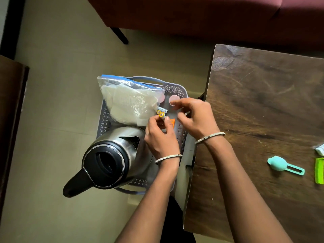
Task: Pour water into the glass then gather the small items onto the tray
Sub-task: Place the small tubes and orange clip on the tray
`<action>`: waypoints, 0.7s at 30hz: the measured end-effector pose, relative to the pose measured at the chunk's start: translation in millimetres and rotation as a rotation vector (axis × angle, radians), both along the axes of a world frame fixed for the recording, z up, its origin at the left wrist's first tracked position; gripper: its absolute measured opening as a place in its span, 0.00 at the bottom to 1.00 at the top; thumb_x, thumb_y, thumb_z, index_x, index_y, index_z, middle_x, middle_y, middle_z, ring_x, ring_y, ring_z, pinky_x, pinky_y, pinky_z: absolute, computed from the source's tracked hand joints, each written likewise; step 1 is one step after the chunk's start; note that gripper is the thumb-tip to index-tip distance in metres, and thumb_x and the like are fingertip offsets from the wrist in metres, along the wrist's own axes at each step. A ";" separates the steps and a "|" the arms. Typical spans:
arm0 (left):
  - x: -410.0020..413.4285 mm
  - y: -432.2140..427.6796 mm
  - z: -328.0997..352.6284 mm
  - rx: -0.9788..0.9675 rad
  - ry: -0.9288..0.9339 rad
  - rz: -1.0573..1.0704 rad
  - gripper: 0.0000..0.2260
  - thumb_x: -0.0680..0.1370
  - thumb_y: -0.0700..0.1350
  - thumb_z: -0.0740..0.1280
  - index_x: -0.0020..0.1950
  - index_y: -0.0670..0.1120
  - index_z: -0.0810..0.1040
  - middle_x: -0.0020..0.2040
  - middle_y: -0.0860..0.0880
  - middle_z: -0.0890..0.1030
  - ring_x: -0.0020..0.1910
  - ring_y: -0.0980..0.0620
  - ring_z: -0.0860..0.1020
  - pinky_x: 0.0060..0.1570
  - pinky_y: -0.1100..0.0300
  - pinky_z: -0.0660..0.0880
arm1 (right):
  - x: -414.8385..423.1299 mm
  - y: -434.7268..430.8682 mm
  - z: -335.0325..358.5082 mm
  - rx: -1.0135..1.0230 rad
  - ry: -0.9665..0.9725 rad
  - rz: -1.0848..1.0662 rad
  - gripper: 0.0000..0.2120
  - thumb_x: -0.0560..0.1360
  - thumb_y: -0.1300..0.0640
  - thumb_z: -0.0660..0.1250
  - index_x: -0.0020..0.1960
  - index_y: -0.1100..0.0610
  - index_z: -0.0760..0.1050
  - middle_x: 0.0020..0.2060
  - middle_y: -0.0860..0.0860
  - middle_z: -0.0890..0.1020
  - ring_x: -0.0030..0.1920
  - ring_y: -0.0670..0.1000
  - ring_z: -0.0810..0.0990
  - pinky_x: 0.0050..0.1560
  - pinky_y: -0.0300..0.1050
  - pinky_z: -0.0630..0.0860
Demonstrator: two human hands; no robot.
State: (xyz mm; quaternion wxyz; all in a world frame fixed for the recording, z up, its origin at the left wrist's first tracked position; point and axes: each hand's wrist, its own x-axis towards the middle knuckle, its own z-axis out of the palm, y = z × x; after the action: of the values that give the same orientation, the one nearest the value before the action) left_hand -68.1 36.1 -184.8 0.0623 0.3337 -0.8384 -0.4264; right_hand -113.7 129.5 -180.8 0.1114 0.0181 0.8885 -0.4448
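Beige floor tiles (pixel 61 85) lie under a grey perforated plastic tray (pixel 105 116), which sits just beside a dark wooden table (pixel 263 102), with a maroon sofa (pixel 192 14) beyond. Both hands are over the tray. The left hand (pixel 160 137) has its fingers and thumb curled in, pinching a few small yellow-ended batteries (pixel 161 114) just above the tray's floor. The right hand (pixel 196 120) hovers close by with its forefinger stretched toward a round pink disc (pixel 173 99) and the other fingers loosely bent; a small grey glint shows near the thumb, but whether this hand grips anything cannot be told. A thin silver bangle circles each wrist. Inside the tray, a stainless steel electric kettle (pixel 119 151) with a black lid and handle stands at the near end. A clear zip bag (pixel 128 102) with a blue seal, filled with white sheets, leans across the far end. A small orange plastic piece (pixel 172 122) peeks out beside the left thumb. On the table, well apart from the tray, rest a teal scoop (pixel 278 165) and a green comb (pixel 320 171).
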 end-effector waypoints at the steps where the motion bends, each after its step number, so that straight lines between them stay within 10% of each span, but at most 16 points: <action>1: 3.0 0.6 -0.5 -0.041 0.010 -0.006 0.05 0.76 0.41 0.70 0.49 0.41 0.79 0.44 0.44 0.83 0.40 0.46 0.81 0.44 0.62 0.72 | -4.9 -3.8 -0.9 0.018 0.019 -0.042 0.13 0.72 0.65 0.69 0.54 0.56 0.85 0.48 0.52 0.87 0.46 0.53 0.86 0.54 0.46 0.80; 7: 21.0 1.3 -6.3 -0.081 -0.041 0.031 0.06 0.77 0.39 0.67 0.53 0.41 0.77 0.47 0.42 0.84 0.47 0.40 0.81 0.42 0.56 0.67 | -42.2 -39.5 -31.8 0.514 -0.094 0.241 0.09 0.77 0.59 0.63 0.52 0.57 0.82 0.50 0.58 0.83 0.54 0.63 0.79 0.45 0.47 0.68; 21: 16.5 -1.7 -24.7 0.031 0.040 0.012 0.06 0.79 0.35 0.63 0.55 0.36 0.75 0.50 0.38 0.82 0.48 0.37 0.80 0.42 0.58 0.66 | -51.1 -50.7 -56.8 0.616 -0.043 0.334 0.09 0.75 0.64 0.64 0.52 0.58 0.81 0.49 0.59 0.82 0.53 0.64 0.81 0.44 0.49 0.74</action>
State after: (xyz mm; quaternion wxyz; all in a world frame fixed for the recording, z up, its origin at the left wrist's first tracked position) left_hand -51.7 34.4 -209.5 0.0763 0.3309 -0.8284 -0.4454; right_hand -164.7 78.7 -237.6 0.1905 -0.0855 0.9692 -0.1307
